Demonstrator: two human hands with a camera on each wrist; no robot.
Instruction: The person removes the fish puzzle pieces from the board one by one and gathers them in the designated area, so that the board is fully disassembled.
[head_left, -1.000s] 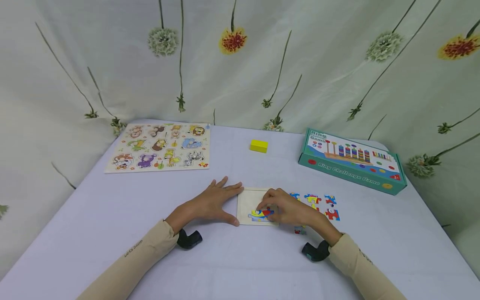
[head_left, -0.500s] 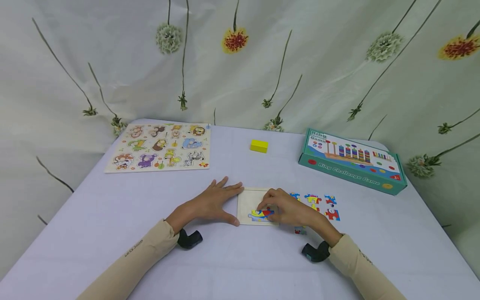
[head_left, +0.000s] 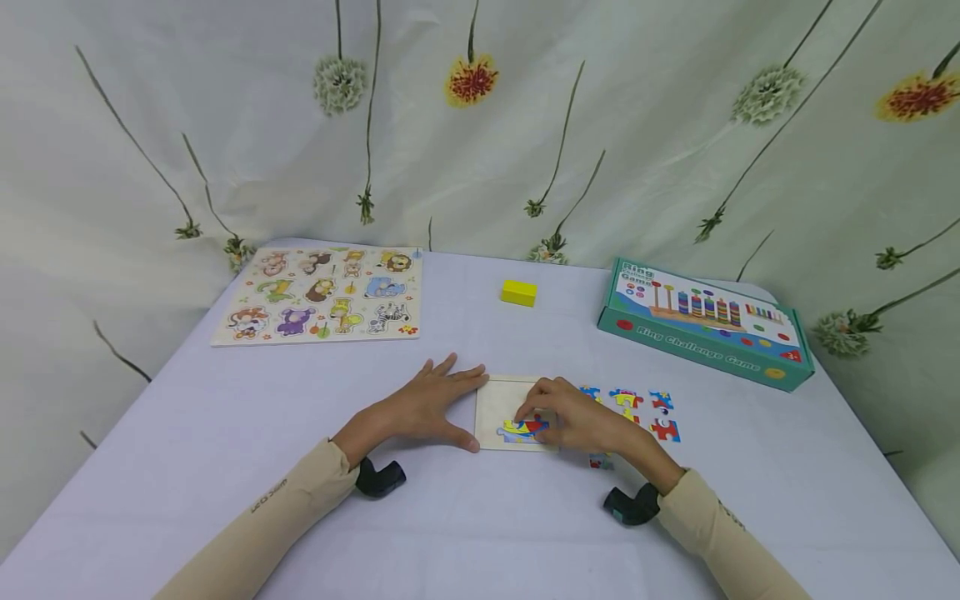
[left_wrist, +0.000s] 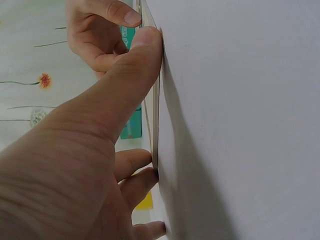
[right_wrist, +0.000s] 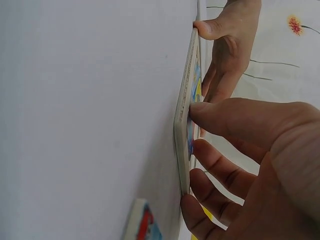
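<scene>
A square wooden puzzle tray (head_left: 497, 400) lies on the white table, with joined blue, yellow and red jigsaw pieces (head_left: 512, 435) along its lower part. My left hand (head_left: 431, 406) rests at the tray's left side, fingers spread, thumb and fingertips touching its edge. My right hand (head_left: 581, 414) is over the tray's right side, its curled fingers and thumb on a puzzle piece (right_wrist: 190, 135); its outer fingers meet the tray's edge in the right wrist view. That hand hides part of the picture. Several loose jigsaw pieces (head_left: 664, 429) lie to its right.
Behind, an animal peg puzzle board (head_left: 318, 296) lies at the left. A yellow block (head_left: 518, 292) stands at the back middle, a green Ring Challenge Game box (head_left: 705, 325) at the back right. A flowered cloth (head_left: 480, 167) hangs behind the table.
Both hands keep their places on the tray, and the pieces look the same. Only the hanging cloth at the left shifts slightly.
</scene>
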